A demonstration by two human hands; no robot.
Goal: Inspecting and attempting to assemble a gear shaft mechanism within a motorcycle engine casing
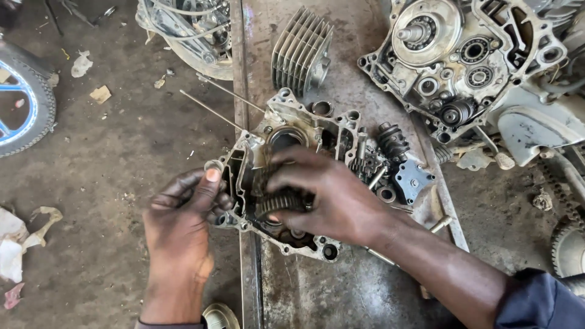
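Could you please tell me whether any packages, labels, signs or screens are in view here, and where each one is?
None can be made out: there are only bare metal engine parts on the metal plate and crumpled paper scraps on the dirt floor at the left edge, white and pinkish, with no print visible.

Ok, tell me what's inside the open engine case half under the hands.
Inside the engine case half sit a toothed gear cluster, gripped by the right hand, and a round bore above it. The left hand steadies the case's edge. Whatever lies beneath the right hand's fingers is covered.
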